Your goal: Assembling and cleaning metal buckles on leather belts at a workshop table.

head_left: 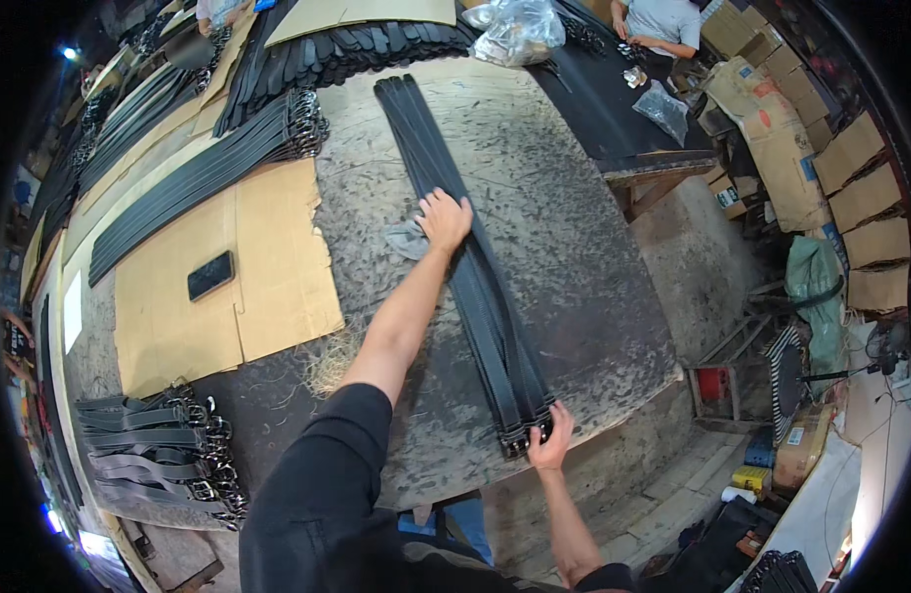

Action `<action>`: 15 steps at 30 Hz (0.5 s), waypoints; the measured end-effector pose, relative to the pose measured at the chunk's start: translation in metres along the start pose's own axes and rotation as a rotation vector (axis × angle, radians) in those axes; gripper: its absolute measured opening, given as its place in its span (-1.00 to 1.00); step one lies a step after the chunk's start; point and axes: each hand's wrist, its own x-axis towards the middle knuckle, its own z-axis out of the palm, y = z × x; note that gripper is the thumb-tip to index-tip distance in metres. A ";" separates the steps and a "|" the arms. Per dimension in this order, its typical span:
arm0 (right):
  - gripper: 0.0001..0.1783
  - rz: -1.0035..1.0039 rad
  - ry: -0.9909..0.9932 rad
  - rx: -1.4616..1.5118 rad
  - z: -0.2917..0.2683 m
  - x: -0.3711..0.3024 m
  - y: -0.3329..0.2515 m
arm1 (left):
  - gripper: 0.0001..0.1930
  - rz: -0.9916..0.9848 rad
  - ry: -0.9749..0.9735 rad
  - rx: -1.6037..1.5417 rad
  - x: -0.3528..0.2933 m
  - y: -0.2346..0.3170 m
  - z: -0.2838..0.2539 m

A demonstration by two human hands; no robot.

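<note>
A long bundle of black leather belts [475, 257] lies stretched across the worn grey worktable [574, 267], running from the far side to the near edge. My left hand [444, 219] presses flat on the bundle about midway, with a grey rag [406, 240] under its heel. At the near end, my right hand [551, 437] grips the belts by their metal buckles [522, 438], close to the table's edge.
A cardboard sheet [228, 277] with a black phone [209, 275] lies left. More belts are stacked at the back left [208, 168] and near left [159, 445]. A plastic bag [518, 28] sits at the back. Another person [663, 25] sits far right, beside cardboard boxes [772, 128].
</note>
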 end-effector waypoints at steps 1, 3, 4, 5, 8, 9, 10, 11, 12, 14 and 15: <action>-0.42 0.001 -0.005 0.008 0.003 0.001 -0.001 | -0.42 -0.086 -0.022 0.005 0.021 0.003 0.002; -0.43 0.013 0.003 0.015 0.000 -0.001 -0.003 | -0.37 -0.236 -0.085 0.003 0.052 0.017 0.006; -0.44 0.011 0.009 0.012 0.002 -0.003 -0.002 | -0.37 -0.269 -0.094 0.018 0.067 0.016 0.011; -0.43 0.015 0.016 0.010 0.001 -0.004 -0.001 | -0.37 -0.306 -0.104 0.017 0.077 0.021 0.014; -0.41 0.040 -0.019 0.007 0.008 -0.006 -0.002 | -0.38 -0.411 -0.138 -0.068 0.113 -0.004 0.017; -0.40 0.055 -0.052 0.023 0.012 -0.005 -0.006 | -0.39 -0.461 -0.093 -0.079 0.126 -0.018 0.011; -0.40 0.051 -0.056 0.021 0.013 -0.001 -0.003 | -0.39 -0.466 -0.092 -0.082 0.128 -0.013 0.012; -0.39 0.041 -0.036 0.007 0.009 -0.004 0.001 | -0.38 -0.458 -0.119 -0.074 0.121 -0.002 0.016; -0.38 0.032 -0.016 -0.006 0.006 -0.008 0.005 | -0.38 -0.450 -0.144 -0.065 0.115 0.009 0.019; -0.38 0.047 -0.026 -0.016 0.002 -0.006 0.008 | -0.41 -0.478 -0.125 -0.117 0.107 0.018 0.025; -0.39 0.060 -0.025 -0.016 0.000 -0.004 0.010 | -0.43 -0.295 -0.053 -0.029 0.100 0.023 0.031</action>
